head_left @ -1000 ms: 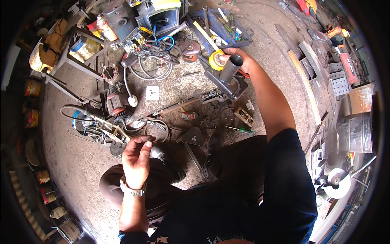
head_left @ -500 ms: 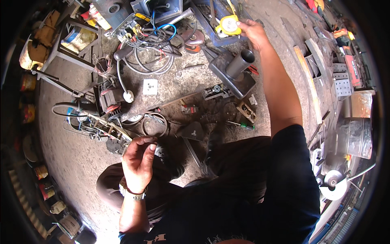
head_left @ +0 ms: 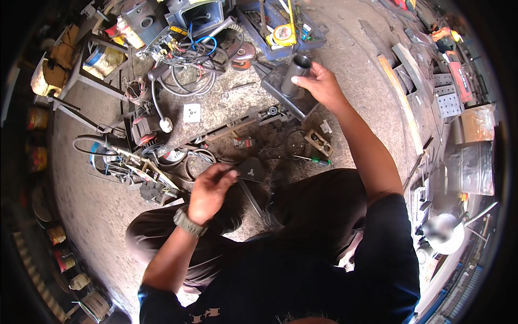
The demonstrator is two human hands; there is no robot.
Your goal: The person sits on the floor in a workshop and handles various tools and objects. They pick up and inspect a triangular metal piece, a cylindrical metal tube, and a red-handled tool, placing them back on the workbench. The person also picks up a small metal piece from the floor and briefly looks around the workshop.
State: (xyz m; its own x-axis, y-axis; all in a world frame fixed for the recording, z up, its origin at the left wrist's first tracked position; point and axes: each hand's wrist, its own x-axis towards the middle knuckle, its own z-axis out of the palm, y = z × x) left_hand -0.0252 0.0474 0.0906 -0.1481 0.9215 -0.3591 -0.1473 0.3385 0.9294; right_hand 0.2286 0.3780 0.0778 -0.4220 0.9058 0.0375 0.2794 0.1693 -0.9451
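Observation:
My right hand (head_left: 324, 86) is wrapped round the upper part of a short dark metal tube (head_left: 295, 78). That tube stands upright on a dark, box-like metal base (head_left: 275, 86). My left hand (head_left: 211, 191) is raised over my lap with its fingers curled together; whether anything is in them I cannot make out. Just beyond its fingertips lies a dark plate (head_left: 251, 170) with a small cluster of holes. A yellow tape measure (head_left: 282, 35) rests in the blue tray (head_left: 278, 52) behind the tube.
Coiled grey cable (head_left: 186, 81) and wiring lie at the far left, beside a white square plate (head_left: 191, 113). A green-handled screwdriver (head_left: 318, 161) and a wooden block (head_left: 317, 142) are near my right knee. Metal bars and a wood strip (head_left: 400, 102) lie to the right.
My right hand has let go of the tape measure, now in the blue tray, and come nearer to grip the tube. My left hand has moved right, towards the dark plate.

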